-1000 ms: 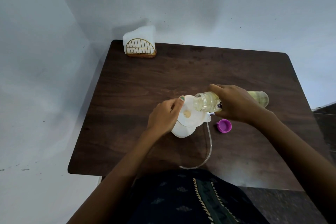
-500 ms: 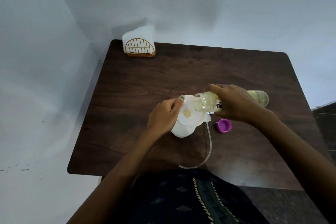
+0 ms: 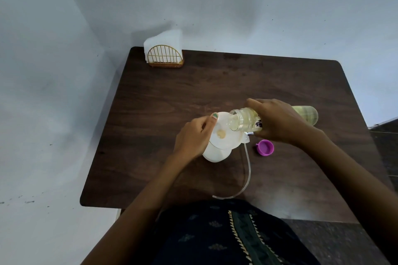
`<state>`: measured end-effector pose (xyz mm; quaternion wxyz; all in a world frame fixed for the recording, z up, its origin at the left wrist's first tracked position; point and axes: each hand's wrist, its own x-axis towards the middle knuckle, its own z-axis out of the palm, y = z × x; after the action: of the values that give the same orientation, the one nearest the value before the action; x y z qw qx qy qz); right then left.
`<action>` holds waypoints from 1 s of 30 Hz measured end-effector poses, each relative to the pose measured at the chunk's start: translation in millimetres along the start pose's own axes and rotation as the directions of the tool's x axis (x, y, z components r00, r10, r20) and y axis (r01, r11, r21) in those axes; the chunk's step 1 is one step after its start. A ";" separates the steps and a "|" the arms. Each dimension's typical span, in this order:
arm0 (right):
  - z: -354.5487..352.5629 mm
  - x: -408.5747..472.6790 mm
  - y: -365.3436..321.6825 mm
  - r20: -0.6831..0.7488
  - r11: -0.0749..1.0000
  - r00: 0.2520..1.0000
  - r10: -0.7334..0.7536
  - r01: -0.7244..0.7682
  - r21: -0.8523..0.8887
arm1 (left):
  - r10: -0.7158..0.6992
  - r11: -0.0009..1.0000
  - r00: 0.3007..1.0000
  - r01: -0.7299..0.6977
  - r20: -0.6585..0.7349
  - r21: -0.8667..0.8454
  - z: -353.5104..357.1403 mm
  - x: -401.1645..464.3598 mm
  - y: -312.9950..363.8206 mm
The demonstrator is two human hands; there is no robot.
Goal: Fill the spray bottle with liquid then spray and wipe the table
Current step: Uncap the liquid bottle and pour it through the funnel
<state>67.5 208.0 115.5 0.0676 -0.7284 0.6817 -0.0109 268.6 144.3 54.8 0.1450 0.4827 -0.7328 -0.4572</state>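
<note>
Fingers of the right hand (image 3: 277, 120) grip a tilted clear bottle (image 3: 243, 121), mouth over a white funnel (image 3: 226, 137); the left hand (image 3: 193, 135) pinches the funnel's rim atop the spray bottle (image 3: 215, 154) just below.

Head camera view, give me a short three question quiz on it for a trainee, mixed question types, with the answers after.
1. True or false: the clear refill bottle is tipped with its mouth over the white funnel.
2. Which of the hands steadies the funnel's rim: A left hand, B right hand?
3. Fill in: the purple cap lies on the ____, open side up.

Key: 1 true; 2 A; 3 table.
</note>
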 end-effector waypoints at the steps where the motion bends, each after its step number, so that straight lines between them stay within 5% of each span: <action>1: -0.1 0.0 -0.3 -0.001 1.000 1.000 0.001 -0.001 -0.001 | -0.001 1.000 1.000 0.001 0.000 -0.001 0.0 0.0 0.4; 30: -4.9 -1.8 -3.1 0.019 1.000 1.000 -0.001 0.001 -0.015 | 0.011 1.000 1.000 -0.011 0.009 0.012 -1.0 -2.0 2.8</action>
<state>69.9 209.5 120.9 0.0687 -0.7293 0.6807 0.0011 268.6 145.8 58.1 0.1414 0.4777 -0.7388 -0.4539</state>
